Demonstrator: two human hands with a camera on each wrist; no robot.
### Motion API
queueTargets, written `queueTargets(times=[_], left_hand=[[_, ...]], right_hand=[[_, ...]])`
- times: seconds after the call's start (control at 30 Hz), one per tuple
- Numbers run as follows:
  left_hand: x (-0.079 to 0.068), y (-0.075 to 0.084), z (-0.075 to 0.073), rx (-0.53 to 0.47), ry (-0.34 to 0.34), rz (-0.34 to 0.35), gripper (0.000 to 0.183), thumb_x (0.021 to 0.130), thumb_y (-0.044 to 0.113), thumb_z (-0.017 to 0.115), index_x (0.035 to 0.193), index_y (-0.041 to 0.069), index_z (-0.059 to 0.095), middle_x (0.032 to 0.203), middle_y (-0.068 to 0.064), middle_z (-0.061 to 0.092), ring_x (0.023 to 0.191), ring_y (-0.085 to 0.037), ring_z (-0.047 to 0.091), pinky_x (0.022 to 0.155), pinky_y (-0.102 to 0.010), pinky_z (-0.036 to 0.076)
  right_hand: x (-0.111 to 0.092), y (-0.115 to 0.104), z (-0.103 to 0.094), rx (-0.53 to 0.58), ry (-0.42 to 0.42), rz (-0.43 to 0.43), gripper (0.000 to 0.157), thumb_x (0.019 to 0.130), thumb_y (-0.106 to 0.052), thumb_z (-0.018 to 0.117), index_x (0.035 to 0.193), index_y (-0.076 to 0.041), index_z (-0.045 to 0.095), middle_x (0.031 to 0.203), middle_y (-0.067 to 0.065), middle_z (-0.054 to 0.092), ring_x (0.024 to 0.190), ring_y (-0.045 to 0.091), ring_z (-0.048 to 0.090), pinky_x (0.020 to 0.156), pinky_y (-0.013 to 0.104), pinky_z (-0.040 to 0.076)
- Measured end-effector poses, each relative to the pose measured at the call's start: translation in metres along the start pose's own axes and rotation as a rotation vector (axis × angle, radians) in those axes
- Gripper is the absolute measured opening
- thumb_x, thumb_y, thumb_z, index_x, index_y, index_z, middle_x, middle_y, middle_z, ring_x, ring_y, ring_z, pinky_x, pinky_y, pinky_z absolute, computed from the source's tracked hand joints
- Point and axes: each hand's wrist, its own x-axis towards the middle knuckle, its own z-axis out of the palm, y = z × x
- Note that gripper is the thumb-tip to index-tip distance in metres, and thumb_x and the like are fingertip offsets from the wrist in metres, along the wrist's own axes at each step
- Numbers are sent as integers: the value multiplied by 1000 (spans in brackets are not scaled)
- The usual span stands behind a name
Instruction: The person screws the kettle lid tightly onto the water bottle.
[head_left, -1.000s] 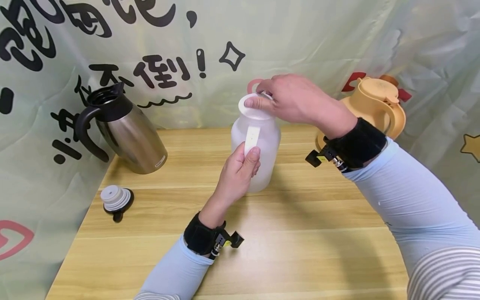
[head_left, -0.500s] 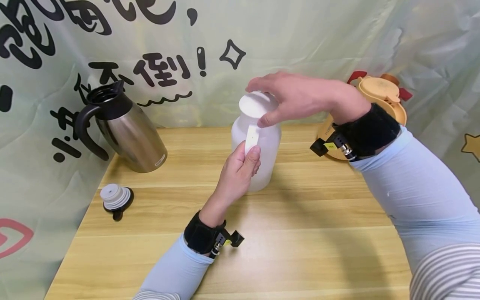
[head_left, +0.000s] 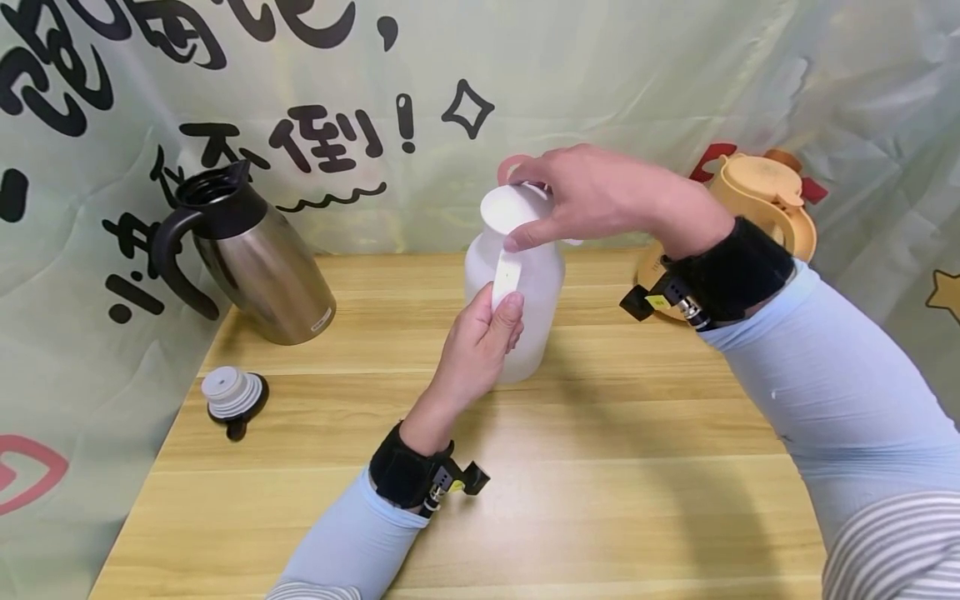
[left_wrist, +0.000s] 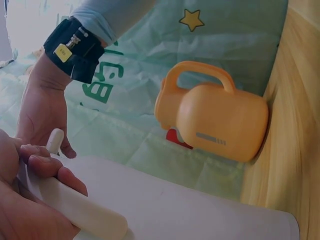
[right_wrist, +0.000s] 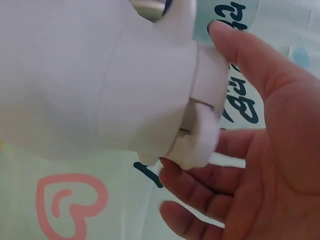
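A white, frosted pitcher [head_left: 531,321] stands upright on the wooden table, its handle [head_left: 507,271] facing me. My left hand [head_left: 474,342] grips this handle, with the fingers curled round it in the left wrist view. Over the top, my right hand [head_left: 592,196] spans the white lid [head_left: 512,208]. In the right wrist view the right fingers bend round the lid's side by a small tab [right_wrist: 202,142], while the thumb lies along the opposite edge near the handle. Whether the thumb presses the lid is hard to tell.
A steel thermos jug [head_left: 262,258] with a black handle and uncovered mouth stands at the left. Its likely stopper [head_left: 234,396], grey and black, lies in front. Behind my right wrist is an orange jug [left_wrist: 220,120]. A printed curtain [head_left: 600,75] closes off the back.
My right hand first held the lid, spread its fingers and turned away from it, then bent them round the lid again. The left hand and pitcher stay in place.
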Motion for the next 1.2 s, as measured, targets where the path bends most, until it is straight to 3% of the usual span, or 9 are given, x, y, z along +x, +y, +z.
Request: queueTargets(times=[0.17,0.47,0.8,0.97,1.2], left_hand=[[1,0,1,9,3,6,25,104,27,42,90,7,48,67,-10,46,61,-22,44,53,-28,35],[1,-2,1,20,6,21,29,103,37,42,88,12,47,67,-8,46,61,-21,45,54,-28,37],[1,-2,0,7,-1,22,30,103,38,42,89,12,47,67,-9,46,61,-22,45,54,-28,37],[1,-3,-1,-15,-19,26,30,104,35,41,87,11,47,67,-9,46,60,-22,44,53,-28,35],[1,-1,-4,-88,-56,-21,30,103,31,43,89,6,50,70,-12,47,63,-24,44,57,-28,36]], right_hand=[[-2,-3,5,-73,70,75,83,70,-86,52,124,-23,50,98,5,60,86,23,54,69,37,42],[-3,-10,13,-125,143,190,99,62,-95,42,123,-17,51,106,7,59,90,24,55,66,40,44],[-5,-9,12,-122,150,171,100,62,-95,44,121,-15,52,100,6,60,87,24,55,65,40,44],[-7,-7,6,-77,101,85,83,70,-84,54,126,-23,50,104,5,57,90,24,53,71,39,43],[-4,-2,-1,74,1,-73,60,82,-39,70,133,-18,47,117,1,55,98,21,54,83,36,44]])
